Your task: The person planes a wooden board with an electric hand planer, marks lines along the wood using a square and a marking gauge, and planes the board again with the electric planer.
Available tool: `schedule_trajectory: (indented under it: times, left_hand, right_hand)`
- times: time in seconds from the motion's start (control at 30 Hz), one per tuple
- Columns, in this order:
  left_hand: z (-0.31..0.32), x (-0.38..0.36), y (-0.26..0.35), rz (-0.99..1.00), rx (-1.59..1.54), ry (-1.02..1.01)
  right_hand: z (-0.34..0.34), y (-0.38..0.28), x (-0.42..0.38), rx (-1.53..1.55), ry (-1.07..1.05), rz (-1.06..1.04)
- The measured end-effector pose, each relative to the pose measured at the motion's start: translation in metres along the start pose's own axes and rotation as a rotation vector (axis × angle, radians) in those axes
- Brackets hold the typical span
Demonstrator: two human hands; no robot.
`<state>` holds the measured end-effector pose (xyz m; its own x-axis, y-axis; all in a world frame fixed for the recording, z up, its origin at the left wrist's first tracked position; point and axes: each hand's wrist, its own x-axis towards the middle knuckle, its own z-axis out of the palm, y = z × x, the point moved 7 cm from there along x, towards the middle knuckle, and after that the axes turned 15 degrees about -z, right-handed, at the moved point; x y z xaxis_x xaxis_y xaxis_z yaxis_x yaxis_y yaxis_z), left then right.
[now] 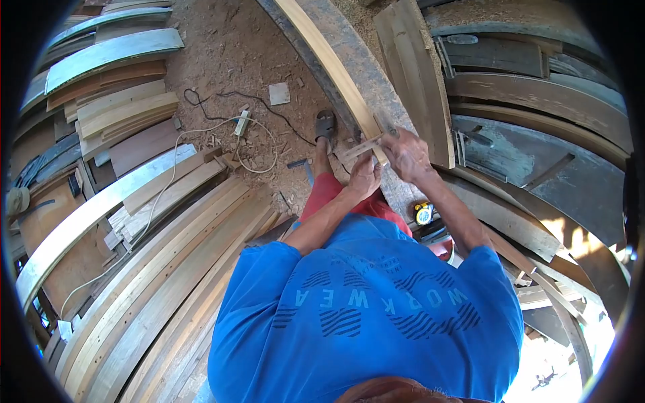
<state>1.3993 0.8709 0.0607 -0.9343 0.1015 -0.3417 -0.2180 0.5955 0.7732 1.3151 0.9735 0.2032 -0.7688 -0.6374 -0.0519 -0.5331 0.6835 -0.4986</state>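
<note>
A long pale wooden strip (329, 57) lies along the workbench (366, 50), its near end between my hands. My right hand (406, 154) is closed on a small wooden tool (361, 148) that looks like a marking gauge. The tool's thin arm crosses the strip near its end, and a darker upright piece (384, 123) rises by my fingers. My left hand (365, 177) has its fingers curled against the side of the strip's end, just below the tool. Its fingertips are partly hidden.
A yellow tape measure (423, 213) sits near the bench's front end. Boards (168, 275) are stacked at left, with curved planks (531, 94) at right. A power strip (242, 123) and cables lie on the shavings-covered ground (222, 60). A clamp (460, 148) stands at right.
</note>
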Motion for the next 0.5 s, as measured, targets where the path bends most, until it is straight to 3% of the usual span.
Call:
schedule_trajectory:
  times: [0.1,0.23,0.33,0.37,0.4,0.43,0.5]
  left_hand:
    - [-0.003,0.001,-0.001,-0.135,-0.101,-0.105]
    - [-0.022,-0.003,0.015,0.102,-0.158,0.105]
    - [-0.054,-0.001,0.037,0.268,-0.053,0.072]
    - [-0.058,0.000,0.022,0.127,0.079,0.147]
    - [-0.071,0.001,0.016,0.081,0.040,0.145]
    - [-0.090,0.006,0.014,0.036,0.002,0.139]
    - [-0.122,0.012,0.020,-0.087,-0.217,0.083]
  right_hand:
    - [-0.002,0.013,0.032,0.046,0.005,0.073]
    - [-0.023,0.020,0.077,0.155,-0.058,0.029]
    - [-0.041,0.042,0.081,0.349,0.008,0.091]
    - [-0.042,0.056,0.076,0.482,0.079,0.112]
    - [-0.042,0.064,0.070,0.620,0.149,0.139]
    - [-0.063,0.050,0.059,0.787,0.121,0.350]
    - [-0.040,0.065,0.036,1.188,0.242,0.406]
